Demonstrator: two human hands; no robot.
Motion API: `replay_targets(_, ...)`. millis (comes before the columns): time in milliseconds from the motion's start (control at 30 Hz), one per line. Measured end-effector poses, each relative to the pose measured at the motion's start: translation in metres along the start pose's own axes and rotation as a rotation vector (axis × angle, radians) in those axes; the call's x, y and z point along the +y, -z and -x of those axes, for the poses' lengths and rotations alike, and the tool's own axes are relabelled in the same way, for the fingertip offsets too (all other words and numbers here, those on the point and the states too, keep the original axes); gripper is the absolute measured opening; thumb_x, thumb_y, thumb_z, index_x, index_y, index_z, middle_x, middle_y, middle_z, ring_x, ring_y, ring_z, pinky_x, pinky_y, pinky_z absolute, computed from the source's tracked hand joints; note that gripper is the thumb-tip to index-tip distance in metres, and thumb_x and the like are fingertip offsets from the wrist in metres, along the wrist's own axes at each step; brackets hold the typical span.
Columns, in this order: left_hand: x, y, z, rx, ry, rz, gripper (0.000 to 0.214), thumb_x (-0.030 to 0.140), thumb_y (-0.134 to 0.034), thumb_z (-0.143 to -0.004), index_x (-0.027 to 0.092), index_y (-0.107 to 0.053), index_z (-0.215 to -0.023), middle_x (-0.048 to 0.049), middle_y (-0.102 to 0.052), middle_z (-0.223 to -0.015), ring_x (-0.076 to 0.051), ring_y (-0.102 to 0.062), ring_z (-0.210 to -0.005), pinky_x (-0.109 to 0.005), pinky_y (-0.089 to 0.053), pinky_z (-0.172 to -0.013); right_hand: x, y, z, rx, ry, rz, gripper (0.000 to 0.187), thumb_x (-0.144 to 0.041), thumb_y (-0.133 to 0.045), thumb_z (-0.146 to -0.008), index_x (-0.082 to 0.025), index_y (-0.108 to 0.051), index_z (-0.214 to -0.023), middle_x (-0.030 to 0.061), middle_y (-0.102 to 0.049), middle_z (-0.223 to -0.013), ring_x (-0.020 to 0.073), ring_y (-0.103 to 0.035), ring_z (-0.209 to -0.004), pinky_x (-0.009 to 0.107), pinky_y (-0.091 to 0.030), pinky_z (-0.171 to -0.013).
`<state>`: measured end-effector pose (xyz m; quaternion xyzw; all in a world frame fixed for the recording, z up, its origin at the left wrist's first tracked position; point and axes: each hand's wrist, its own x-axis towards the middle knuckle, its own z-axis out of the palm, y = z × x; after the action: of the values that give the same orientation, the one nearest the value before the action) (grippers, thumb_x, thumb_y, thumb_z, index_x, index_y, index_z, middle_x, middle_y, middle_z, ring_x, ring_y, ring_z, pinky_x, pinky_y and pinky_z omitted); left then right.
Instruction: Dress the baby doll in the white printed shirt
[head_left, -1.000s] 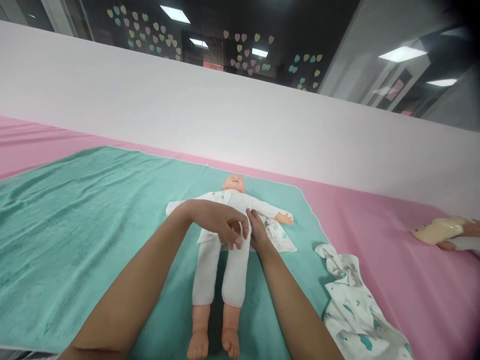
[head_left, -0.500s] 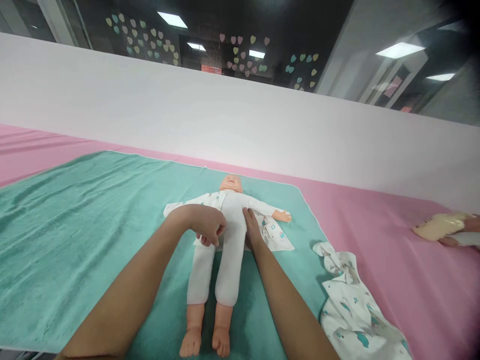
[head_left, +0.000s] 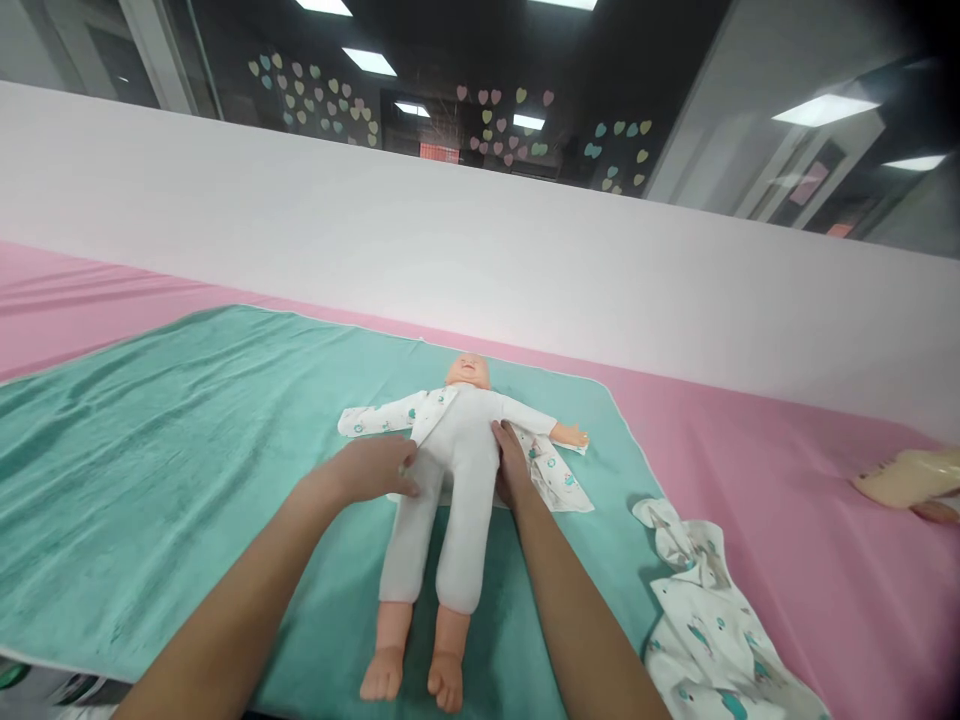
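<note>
A baby doll (head_left: 469, 440) with a white cloth body lies on its back on the green towel (head_left: 247, 420), bare feet toward me. Its arm on the left of the picture is in the sleeve of a white printed baby shirt (head_left: 390, 415); the rest of the shirt spreads under it and out to the right. My left hand (head_left: 379, 468) is at the doll's hip on the left, fingers apart, by the shirt's edge. Along the doll's right-hand side in the picture rests my right hand (head_left: 511, 465), fingers stretched out against the torso, partly over the shirt.
Crumpled printed baby clothing (head_left: 712, 620) lies to the right, across the towel's edge and onto the pink sheet (head_left: 787, 500). At the far right, part of another doll (head_left: 900, 478) shows. A white wall (head_left: 450, 250) with windows above it closes off the back.
My left hand has moved left, off the doll's middle, and its curled fingers have opened. The shirt's left front now lies over the doll's chest more visibly. My right hand stays at the doll's side.
</note>
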<state>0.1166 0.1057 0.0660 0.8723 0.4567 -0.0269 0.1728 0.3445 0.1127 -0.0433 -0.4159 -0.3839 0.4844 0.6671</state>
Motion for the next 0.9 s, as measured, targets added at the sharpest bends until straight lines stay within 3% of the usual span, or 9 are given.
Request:
replay_targets(100,-0.011,-0.019,0.000,0.070,0.007,0.200,0.036,0.054,-0.048,-0.072,0.023,-0.055,-0.089,-0.0034,-0.059,-0.097,-0.020,-0.055,-0.079,-0.028,-0.038,-0.065,-0.002,-0.001,0.002,-0.044,-0.016,-0.082,0.042,-0.044,-0.054,-0.076,-0.025,-0.050,-0.113,0.0018,-0.062,-0.107,0.0187,-0.057,-0.100,0.032,-0.047,-0.083)
replay_targets(233,-0.022,-0.027,-0.005,0.242,0.041,0.461,0.055,0.056,-0.051,-0.070,0.024,-0.047,-0.114,-0.0074,-0.050,-0.119,-0.025,-0.051,-0.099,-0.029,-0.040,-0.074,-0.006,-0.001,0.003,-0.033,-0.030,-0.088,0.044,-0.045,-0.055,-0.074,-0.024,-0.050,-0.113,0.0033,-0.063,-0.103,0.0210,-0.058,-0.097,0.035,-0.049,-0.079)
replay_targets(333,-0.027,-0.031,-0.009,0.155,0.010,0.580,0.042,0.056,-0.051,-0.069,0.020,-0.055,-0.089,-0.0036,-0.057,-0.092,-0.021,-0.053,-0.084,-0.026,-0.039,-0.066,-0.012,-0.002,0.004,-0.031,-0.069,-0.055,0.044,-0.047,-0.056,-0.073,-0.025,-0.050,-0.111,0.0024,-0.063,-0.102,0.0210,-0.059,-0.095,0.035,-0.051,-0.077)
replay_targets(400,-0.028,-0.034,-0.010,0.142,0.007,0.633,0.038,0.056,-0.052,-0.069,0.018,-0.051,-0.071,0.0005,-0.052,-0.071,-0.015,-0.048,-0.066,-0.023,-0.034,-0.057,-0.016,-0.002,0.005,-0.047,-0.087,-0.046,0.045,-0.047,-0.057,-0.072,-0.026,-0.049,-0.112,0.0016,-0.063,-0.104,0.0202,-0.060,-0.095,0.034,-0.051,-0.076)
replay_targets(467,-0.028,-0.038,-0.011,0.168,0.018,0.700,0.039,0.056,-0.053,-0.069,0.018,-0.045,-0.065,0.0030,-0.043,-0.062,-0.012,-0.041,-0.058,-0.022,-0.031,-0.052,-0.018,-0.003,0.006,-0.058,-0.094,-0.054,0.048,-0.046,-0.058,-0.072,-0.028,-0.045,-0.115,0.0012,-0.061,-0.108,0.0195,-0.059,-0.096,0.033,-0.051,-0.077)
replay_targets(533,-0.027,-0.042,-0.011,0.165,0.034,0.766,0.039,0.056,-0.052,-0.069,0.018,-0.044,-0.068,0.0036,-0.041,-0.063,-0.011,-0.040,-0.056,-0.022,-0.032,-0.051,-0.018,-0.003,0.007,-0.051,-0.094,-0.071,0.052,-0.045,-0.059,-0.072,-0.029,-0.041,-0.119,0.0012,-0.059,-0.112,0.0191,-0.059,-0.097,0.033,-0.051,-0.078)
replay_targets(667,-0.025,-0.046,-0.011,0.154,0.081,0.802,0.046,0.059,-0.052,-0.069,0.019,-0.052,-0.091,0.0005,-0.051,-0.079,-0.012,-0.045,-0.062,-0.021,-0.036,-0.051,-0.014,-0.003,0.006,-0.027,-0.052,-0.100,0.056,-0.045,-0.057,-0.074,-0.029,-0.037,-0.123,0.0026,-0.058,-0.113,0.0196,-0.058,-0.100,0.033,-0.051,-0.079)
replay_targets(800,-0.021,-0.045,-0.009,0.089,0.074,0.764,0.047,0.061,-0.049,-0.071,0.017,-0.058,-0.084,-0.0004,-0.055,-0.073,-0.014,-0.047,-0.062,-0.023,-0.035,-0.053,-0.012,-0.003,0.003,-0.062,-0.068,-0.096,0.053,-0.048,-0.055,-0.075,-0.032,-0.038,-0.122,0.0006,-0.057,-0.115,0.0193,-0.058,-0.101,0.033,-0.051,-0.078)
replay_targets(900,-0.015,-0.044,-0.004,0.107,0.053,0.855,0.044,0.057,-0.051,-0.071,0.017,-0.060,-0.086,-0.0023,-0.061,-0.086,-0.019,-0.053,-0.076,-0.026,-0.040,-0.063,-0.012,-0.002,-0.001,-0.043,-0.109,-0.084,0.055,-0.051,-0.055,-0.073,-0.033,-0.036,-0.122,0.0002,-0.056,-0.117,0.0192,-0.059,-0.098,0.033,-0.052,-0.074)
